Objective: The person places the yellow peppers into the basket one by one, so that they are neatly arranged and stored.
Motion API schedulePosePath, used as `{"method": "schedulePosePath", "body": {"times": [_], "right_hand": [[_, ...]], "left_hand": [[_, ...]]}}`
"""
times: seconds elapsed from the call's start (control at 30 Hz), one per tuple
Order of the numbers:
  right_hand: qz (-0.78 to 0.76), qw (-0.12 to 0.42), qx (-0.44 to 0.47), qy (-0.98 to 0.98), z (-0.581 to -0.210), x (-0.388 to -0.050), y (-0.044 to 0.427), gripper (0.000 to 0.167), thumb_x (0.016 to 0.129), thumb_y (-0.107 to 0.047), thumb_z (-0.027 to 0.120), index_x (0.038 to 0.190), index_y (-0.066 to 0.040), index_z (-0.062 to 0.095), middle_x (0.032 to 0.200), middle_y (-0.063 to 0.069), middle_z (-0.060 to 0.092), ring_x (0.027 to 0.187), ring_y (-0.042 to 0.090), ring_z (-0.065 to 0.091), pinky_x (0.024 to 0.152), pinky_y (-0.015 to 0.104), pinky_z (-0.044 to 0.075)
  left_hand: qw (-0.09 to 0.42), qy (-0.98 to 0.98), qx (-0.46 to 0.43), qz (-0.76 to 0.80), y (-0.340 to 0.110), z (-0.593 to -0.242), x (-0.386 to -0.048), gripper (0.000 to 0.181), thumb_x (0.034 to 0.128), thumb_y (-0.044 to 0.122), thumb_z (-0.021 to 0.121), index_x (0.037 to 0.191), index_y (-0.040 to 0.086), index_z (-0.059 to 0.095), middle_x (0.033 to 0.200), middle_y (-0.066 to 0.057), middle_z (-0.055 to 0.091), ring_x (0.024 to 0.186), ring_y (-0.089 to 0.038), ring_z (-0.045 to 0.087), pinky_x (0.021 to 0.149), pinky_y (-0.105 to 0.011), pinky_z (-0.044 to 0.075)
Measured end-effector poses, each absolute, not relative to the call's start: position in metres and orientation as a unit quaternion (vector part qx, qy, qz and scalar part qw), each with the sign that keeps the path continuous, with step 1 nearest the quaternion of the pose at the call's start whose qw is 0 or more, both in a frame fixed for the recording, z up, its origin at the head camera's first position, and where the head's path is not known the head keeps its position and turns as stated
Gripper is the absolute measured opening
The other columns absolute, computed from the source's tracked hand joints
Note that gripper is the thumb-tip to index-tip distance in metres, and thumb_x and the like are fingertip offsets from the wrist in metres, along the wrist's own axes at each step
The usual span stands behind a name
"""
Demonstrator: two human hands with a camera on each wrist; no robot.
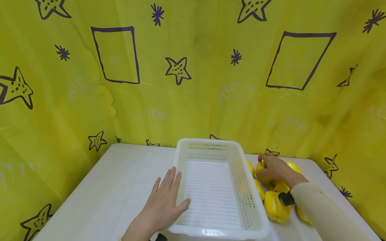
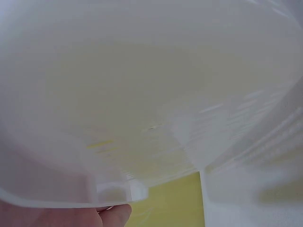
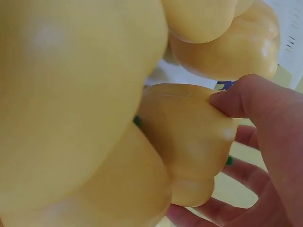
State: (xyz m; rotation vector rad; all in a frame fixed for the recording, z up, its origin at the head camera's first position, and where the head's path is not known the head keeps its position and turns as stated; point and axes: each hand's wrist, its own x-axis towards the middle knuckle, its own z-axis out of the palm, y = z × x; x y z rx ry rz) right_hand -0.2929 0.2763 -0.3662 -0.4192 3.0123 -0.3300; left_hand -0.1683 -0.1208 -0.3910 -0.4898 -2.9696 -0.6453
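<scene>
My left hand [image 1: 163,201] lies with straight, spread fingers over the left rim of a white plastic basket [image 1: 217,232]. In the left wrist view the basket wall [image 2: 142,71] fills most of the picture, with part of the hand [image 2: 61,216] at the bottom edge. To the basket's right, my right hand [image 1: 277,169] holds a yellow bell pepper [image 1: 261,176] at the back of a group of peppers. The right wrist view has the thumb against this bell pepper [image 3: 189,132] and the fingers curled round its far side.
Several more yellow bell peppers, one in front [image 1: 275,207], lie close together along the basket's right wall. The basket's perforated floor [image 1: 208,190] shows bare. Behind the white table [image 1: 99,194] hangs a yellow curtain [image 1: 205,100] with starfish drawings.
</scene>
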Motion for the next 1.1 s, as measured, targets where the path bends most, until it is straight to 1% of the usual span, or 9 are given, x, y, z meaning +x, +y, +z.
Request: {"method": "schedulePosePath", "body": {"times": [0.07,0.17,0.27,0.37,0.5,0.57,0.6,0.8,1.1], "right_hand": [[-0.102,0.032,-0.15,0.983,-0.367,-0.292,0.277,0.047,0.081,-0.016,0.066,0.123,0.003,0.059,0.121,0.034,0.056,0.09,0.034,0.062,0.079,0.05,0.052],[-0.098,0.028,-0.156,0.982,-0.366,-0.29,0.277,0.048,0.081,-0.016,0.065,0.126,0.002,0.06,0.128,0.036,0.053,0.097,0.039,0.062,0.083,0.054,0.052],[-0.096,0.026,-0.155,0.983,-0.364,-0.289,0.276,0.047,0.081,-0.016,0.066,0.125,0.001,0.061,0.13,0.037,0.051,0.091,0.035,0.061,0.078,0.048,0.051],[-0.094,0.022,-0.155,0.983,-0.362,-0.289,0.276,0.047,0.083,-0.017,0.066,0.126,0.0,0.061,0.131,0.036,0.049,0.091,0.034,0.06,0.075,0.045,0.05],[-0.098,0.023,-0.155,0.983,-0.358,-0.289,0.273,0.047,0.085,-0.017,0.066,0.128,0.0,0.06,0.124,0.031,0.052,0.088,0.032,0.059,0.071,0.04,0.051],[-0.103,0.02,-0.157,0.982,-0.355,-0.289,0.271,0.046,0.085,-0.017,0.066,0.128,-0.001,0.06,0.122,0.028,0.053,0.084,0.026,0.057,0.067,0.036,0.05],[-0.103,0.015,-0.163,0.981,-0.353,-0.289,0.271,0.046,0.085,-0.016,0.066,0.128,-0.001,0.06,0.119,0.026,0.054,0.082,0.025,0.056,0.066,0.035,0.05],[-0.1,-0.023,-0.196,0.975,-0.337,-0.29,0.262,0.045,0.086,-0.014,0.067,0.128,0.001,0.06,0.119,0.027,0.055,0.076,0.021,0.058,0.063,0.033,0.05],[-0.079,-0.066,-0.229,0.968,-0.314,-0.292,0.25,0.039,0.088,-0.013,0.067,0.125,-0.001,0.063,0.121,0.027,0.055,0.068,0.018,0.054,0.057,0.029,0.046]], "left_hand": [[0.033,-0.964,-0.159,-0.208,-0.121,-0.392,-0.168,0.083,0.0946,0.054,0.05,0.156,0.004,0.027,0.166,-0.014,0.016,0.154,-0.033,0.017,0.12,-0.062,0.015],[0.036,-0.964,-0.159,-0.209,-0.121,-0.392,-0.167,0.082,0.0946,0.054,0.05,0.156,0.004,0.028,0.166,-0.014,0.017,0.154,-0.033,0.017,0.12,-0.062,0.016],[0.037,-0.964,-0.158,-0.211,-0.121,-0.393,-0.167,0.082,0.0947,0.053,0.051,0.156,0.004,0.028,0.166,-0.015,0.017,0.154,-0.033,0.017,0.12,-0.062,0.015],[0.038,-0.964,-0.158,-0.212,-0.122,-0.393,-0.166,0.082,0.0949,0.053,0.05,0.156,0.004,0.028,0.166,-0.015,0.017,0.154,-0.033,0.017,0.12,-0.062,0.016],[0.037,-0.964,-0.158,-0.213,-0.122,-0.393,-0.166,0.082,0.095,0.054,0.05,0.156,0.005,0.027,0.166,-0.014,0.016,0.154,-0.033,0.017,0.12,-0.062,0.015],[0.036,-0.964,-0.158,-0.213,-0.122,-0.393,-0.166,0.081,0.0951,0.053,0.05,0.156,0.005,0.027,0.166,-0.014,0.016,0.154,-0.033,0.017,0.12,-0.061,0.015],[0.036,-0.964,-0.158,-0.212,-0.122,-0.393,-0.166,0.082,0.0951,0.054,0.05,0.156,0.005,0.027,0.166,-0.014,0.016,0.154,-0.033,0.017,0.12,-0.061,0.015],[0.037,-0.965,-0.157,-0.208,-0.121,-0.392,-0.166,0.082,0.095,0.053,0.05,0.156,0.005,0.027,0.166,-0.014,0.015,0.154,-0.033,0.017,0.12,-0.062,0.015],[0.031,-0.965,-0.158,-0.206,-0.121,-0.391,-0.169,0.085,0.0947,0.057,0.048,0.157,0.004,0.025,0.167,-0.013,0.015,0.154,-0.032,0.015,0.121,-0.061,0.013]]}}
